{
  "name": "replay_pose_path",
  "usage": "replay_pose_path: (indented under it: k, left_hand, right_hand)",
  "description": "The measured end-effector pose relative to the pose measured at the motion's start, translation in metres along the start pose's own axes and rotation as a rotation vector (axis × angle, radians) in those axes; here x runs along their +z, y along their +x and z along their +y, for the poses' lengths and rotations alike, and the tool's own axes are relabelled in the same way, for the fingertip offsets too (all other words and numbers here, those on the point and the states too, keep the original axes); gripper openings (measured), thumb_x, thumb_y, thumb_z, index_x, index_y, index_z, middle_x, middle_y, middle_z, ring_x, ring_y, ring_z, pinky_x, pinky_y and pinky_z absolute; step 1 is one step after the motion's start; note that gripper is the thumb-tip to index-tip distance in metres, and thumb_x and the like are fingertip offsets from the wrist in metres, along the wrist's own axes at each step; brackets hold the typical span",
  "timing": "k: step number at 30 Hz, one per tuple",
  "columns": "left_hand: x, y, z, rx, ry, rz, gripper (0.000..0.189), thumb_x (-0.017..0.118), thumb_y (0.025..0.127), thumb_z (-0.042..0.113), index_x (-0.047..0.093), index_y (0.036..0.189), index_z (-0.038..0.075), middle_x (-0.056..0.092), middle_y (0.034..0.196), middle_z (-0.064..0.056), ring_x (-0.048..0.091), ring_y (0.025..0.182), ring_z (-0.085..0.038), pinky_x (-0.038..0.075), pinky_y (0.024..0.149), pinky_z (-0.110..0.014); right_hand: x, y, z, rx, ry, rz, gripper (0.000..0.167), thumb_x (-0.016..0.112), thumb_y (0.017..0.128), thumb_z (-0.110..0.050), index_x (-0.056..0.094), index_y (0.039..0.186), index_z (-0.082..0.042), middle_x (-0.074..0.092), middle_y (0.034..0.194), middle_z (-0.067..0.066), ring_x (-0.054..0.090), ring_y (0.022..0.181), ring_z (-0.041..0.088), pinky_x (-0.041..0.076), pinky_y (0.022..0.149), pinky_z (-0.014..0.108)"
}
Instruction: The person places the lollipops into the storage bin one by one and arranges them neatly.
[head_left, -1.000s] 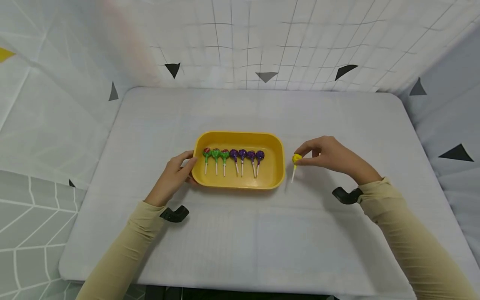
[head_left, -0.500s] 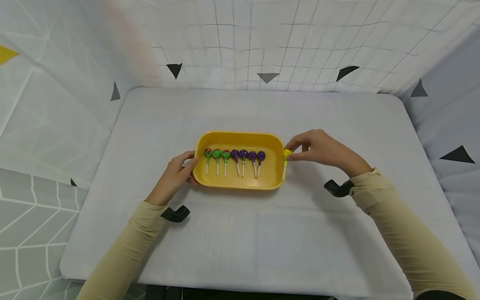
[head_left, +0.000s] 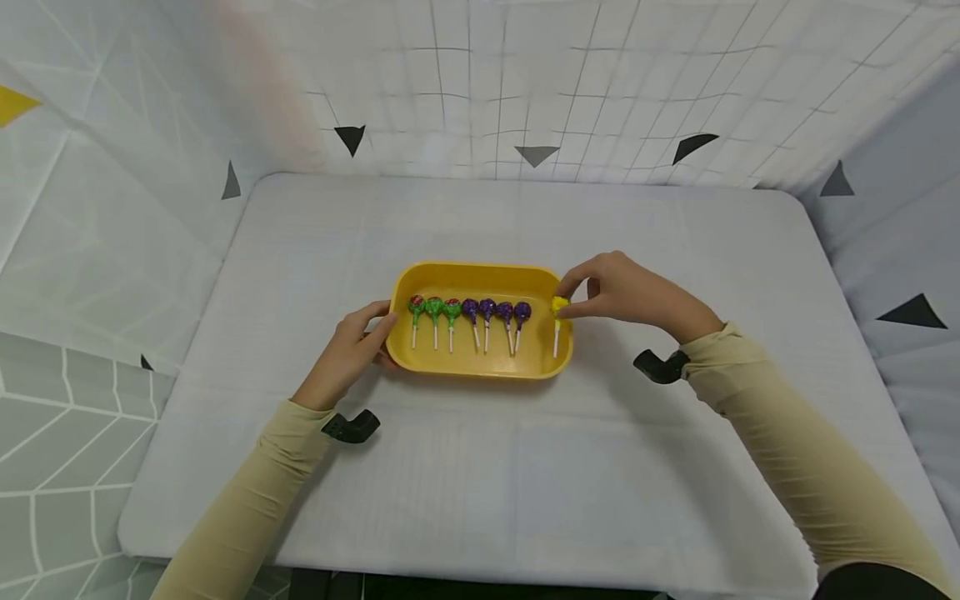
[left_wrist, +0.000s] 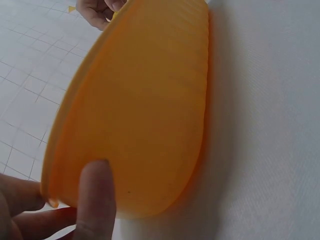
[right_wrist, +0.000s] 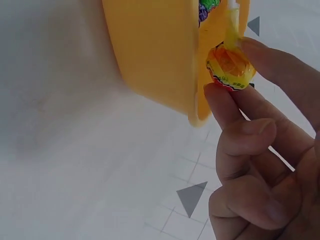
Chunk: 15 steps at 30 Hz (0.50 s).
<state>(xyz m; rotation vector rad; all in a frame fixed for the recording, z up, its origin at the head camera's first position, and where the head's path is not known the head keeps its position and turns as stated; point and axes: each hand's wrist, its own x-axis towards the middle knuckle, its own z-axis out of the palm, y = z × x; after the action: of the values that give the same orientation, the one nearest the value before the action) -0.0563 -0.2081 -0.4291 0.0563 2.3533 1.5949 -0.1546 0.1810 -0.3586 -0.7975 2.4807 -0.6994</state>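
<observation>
A yellow rectangular tray point(head_left: 487, 365) lies on the white-covered table. My left hand point(head_left: 343, 352) grips its left end; the left wrist view shows the thumb point(left_wrist: 96, 197) on the outer wall and fingers at the rim. In my right hand point(head_left: 637, 296) a yellow-wrapped lollipop point(right_wrist: 229, 69) is pinched by the head between thumb and fingertips. It overlaps the tray's right end in the head view, its white stick pointing toward me. Inside the tray, green lollipops point(head_left: 434, 309) lie in a row on the left, with purple lollipops point(head_left: 487, 310) to their right, sticks toward me.
The white table cover point(head_left: 480, 475) extends around the tray on every side. Light sheets with grid lines and dark triangles point(head_left: 537, 156) stand behind the table and at its sides. A black device point(head_left: 352, 427) is worn at each wrist.
My right hand has moved left, carrying the yellow lollipop from beside the tray across the right rim to over its right end. The left hand stays on the tray.
</observation>
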Motion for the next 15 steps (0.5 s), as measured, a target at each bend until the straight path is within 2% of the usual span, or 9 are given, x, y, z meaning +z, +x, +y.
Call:
replay_pose_path:
  k: [9,15]
  left_hand:
    - [-0.001,0.0,0.001,0.0,-0.002,0.0,0.049,0.046,0.112,0.031,0.045,0.154,0.006,0.061,0.137,-0.024,0.072,0.071,-0.028,0.064,0.069,-0.032]
    - [-0.001,0.0,0.0,0.0,0.004,0.004,0.049,0.046,0.112,0.032,0.045,0.154,0.007,0.061,0.137,-0.023,0.072,0.072,-0.029,0.064,0.07,-0.032]
  right_hand:
    - [0.011,0.019,-0.01,-0.006,-0.084,-0.044,0.022,0.083,0.089,-0.024,0.08,0.107,-0.013,0.078,0.101,0.001,0.066,0.088,0.02,0.057,0.077,0.034]
    - [0.02,0.028,-0.016,0.069,-0.187,-0.045,0.023,0.082,0.09,-0.026,0.08,0.108,-0.012,0.079,0.103,0.003,0.071,0.1,0.023,0.06,0.088,0.043]
